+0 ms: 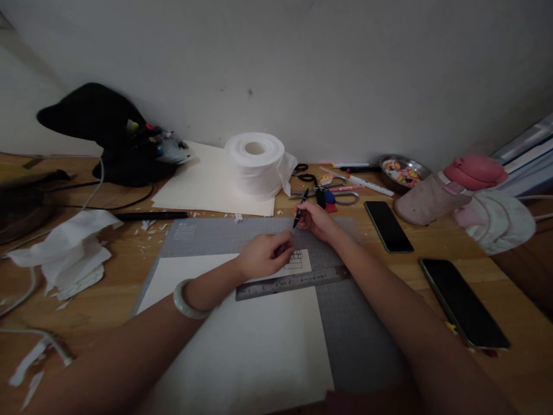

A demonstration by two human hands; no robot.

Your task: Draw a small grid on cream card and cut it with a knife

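Note:
My right hand [314, 221] grips a black pen [301, 207] above the far part of a grey cutting mat [354, 323]. To its left, my left hand [266, 253] has curled fingers over the top of a cream paper sheet [242, 346]; whether anything is between them is hidden. A small black line drawing [294, 262] shows on the paper beside those fingers. Across the sheet, just nearer than the drawing, lies a metal ruler [287, 282], its right end on the mat.
A white paper roll [254, 167] stands on spare sheets [194, 184] near the wall. Scissors [345, 197], a metal bowl [404, 172], a pink-topped bottle [436, 199] and two phones [389, 226] are rightward. Crumpled tissue [78, 248] and paper scraps lie left.

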